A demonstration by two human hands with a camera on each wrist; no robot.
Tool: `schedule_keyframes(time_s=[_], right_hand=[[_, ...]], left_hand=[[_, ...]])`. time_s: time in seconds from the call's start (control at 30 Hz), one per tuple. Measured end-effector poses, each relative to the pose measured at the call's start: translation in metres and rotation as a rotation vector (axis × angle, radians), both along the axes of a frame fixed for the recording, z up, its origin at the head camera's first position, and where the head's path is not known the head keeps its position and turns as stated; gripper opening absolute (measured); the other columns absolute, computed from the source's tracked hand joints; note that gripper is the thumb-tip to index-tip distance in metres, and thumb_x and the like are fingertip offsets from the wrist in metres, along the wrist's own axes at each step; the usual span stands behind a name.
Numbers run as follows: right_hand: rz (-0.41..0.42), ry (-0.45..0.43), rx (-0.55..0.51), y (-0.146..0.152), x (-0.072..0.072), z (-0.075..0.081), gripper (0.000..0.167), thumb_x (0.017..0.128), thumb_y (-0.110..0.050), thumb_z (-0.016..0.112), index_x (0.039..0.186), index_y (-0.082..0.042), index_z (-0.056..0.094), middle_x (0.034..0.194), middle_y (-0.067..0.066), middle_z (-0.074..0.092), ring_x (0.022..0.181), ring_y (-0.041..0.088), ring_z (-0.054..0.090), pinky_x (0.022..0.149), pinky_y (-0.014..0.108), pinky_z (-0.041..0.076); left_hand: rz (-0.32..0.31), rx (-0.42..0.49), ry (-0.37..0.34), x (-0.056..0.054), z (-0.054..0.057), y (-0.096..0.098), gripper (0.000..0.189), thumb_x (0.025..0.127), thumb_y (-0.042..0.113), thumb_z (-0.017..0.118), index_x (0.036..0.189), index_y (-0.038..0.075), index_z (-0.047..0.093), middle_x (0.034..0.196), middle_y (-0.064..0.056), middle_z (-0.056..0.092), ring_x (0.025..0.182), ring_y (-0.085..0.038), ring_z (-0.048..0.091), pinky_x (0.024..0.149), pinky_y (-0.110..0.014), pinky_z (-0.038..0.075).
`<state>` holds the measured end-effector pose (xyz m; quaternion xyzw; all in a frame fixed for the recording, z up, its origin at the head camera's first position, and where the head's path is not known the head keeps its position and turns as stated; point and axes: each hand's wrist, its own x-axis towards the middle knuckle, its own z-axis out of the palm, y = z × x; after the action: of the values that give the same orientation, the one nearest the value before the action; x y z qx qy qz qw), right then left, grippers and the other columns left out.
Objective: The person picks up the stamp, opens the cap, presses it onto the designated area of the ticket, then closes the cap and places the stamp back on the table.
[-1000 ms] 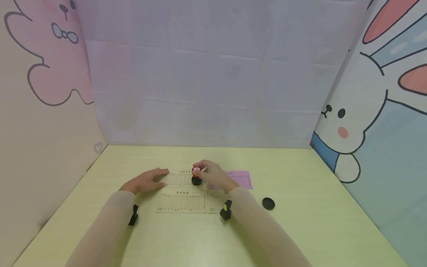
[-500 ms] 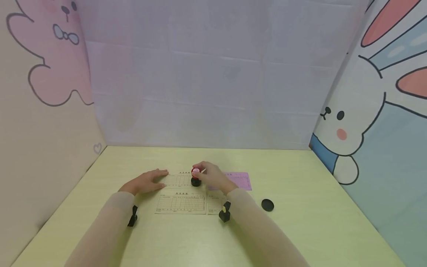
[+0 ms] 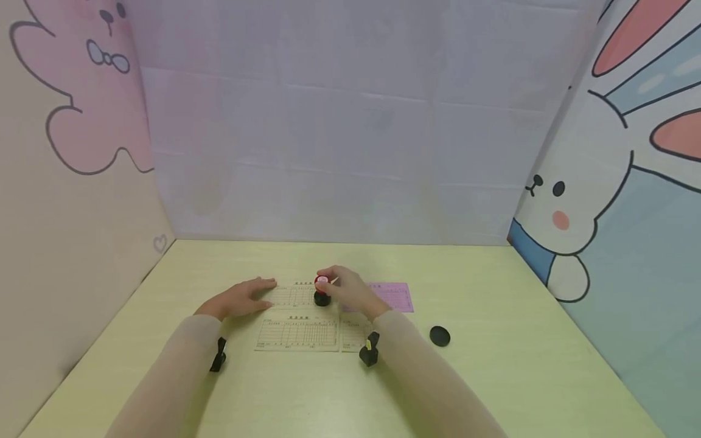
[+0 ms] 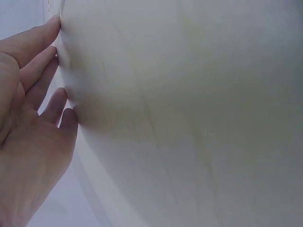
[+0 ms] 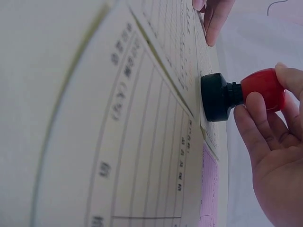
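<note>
Well, forms (image 3: pixel 297 334) on tabletop (image 3: pixel 493 365) between cartoon walls (image 3: pixel 646 261)

Pale yellow table (image 3: pixel 526 359), creased whitish backdrop (image 3: pixel 339 128), pink cartoon animal (image 3: pixel 98 128) at left, cartoon rabbit (image 3: pixel 588 170) at right

Both forearms (image 3: pixel 170 374) reach forward, the left hand (image 3: pixel 241 297) with fingers extended, the right hand (image 3: pixel 352 292) gripping.

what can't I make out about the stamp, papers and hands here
Right wrist view: underside of the stamp, facing the back left form.
Head view: part of the pink form, blocked by the right hand.
Head view: print on the front left form, too small to read.
Left wrist view: part of the left hand, beyond the left edge.
</note>
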<state>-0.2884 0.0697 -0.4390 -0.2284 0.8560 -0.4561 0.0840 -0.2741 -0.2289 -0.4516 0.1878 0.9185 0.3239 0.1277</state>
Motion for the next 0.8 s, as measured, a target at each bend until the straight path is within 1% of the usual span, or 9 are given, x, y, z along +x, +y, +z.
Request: schedule_keyframes(time_s=[0.2, 0.37, 0.8], right_hand=[[0.003, 0.012, -0.008, -0.004, 0.0008, -0.0002, 0.045, 0.1, -0.035, 0.063, 0.135, -0.007, 0.06, 0.112, -0.002, 0.062, 0.092, 0.012, 0.062, 0.076, 0.031, 0.052], [-0.012, 0.014, -0.002, -0.0045, 0.0023, -0.0007, 0.045, 0.1, -0.035, 0.063, 0.135, -0.006, 0.06, 0.111, -0.002, 0.062, 0.091, 0.012, 0.062, 0.075, 0.029, 0.051], [-0.028, 0.014, 0.0, -0.0017, 0.0011, -0.0018, 0.045, 0.101, -0.036, 0.062, 0.135, -0.008, 0.06, 0.111, -0.002, 0.062, 0.091, 0.011, 0.061, 0.077, 0.03, 0.051]], left_hand=[[0.006, 0.006, -0.001, -0.0001, -0.0027, -0.0035, 0.061, 0.098, 0.023, 0.067, 0.149, -0.001, 0.044, 0.157, -0.021, 0.035, 0.146, -0.049, 0.015, 0.116, -0.065, 0.012], [0.007, 0.005, -0.007, -0.0012, -0.0045, -0.0033, 0.062, 0.097, 0.024, 0.068, 0.149, -0.001, 0.044, 0.157, -0.02, 0.035, 0.146, -0.049, 0.016, 0.116, -0.066, 0.013], [0.003, -0.007, -0.004, -0.0062, -0.0055, -0.001, 0.062, 0.098, 0.025, 0.067, 0.15, 0.0, 0.043, 0.158, -0.02, 0.034, 0.147, -0.049, 0.014, 0.115, -0.066, 0.012]])
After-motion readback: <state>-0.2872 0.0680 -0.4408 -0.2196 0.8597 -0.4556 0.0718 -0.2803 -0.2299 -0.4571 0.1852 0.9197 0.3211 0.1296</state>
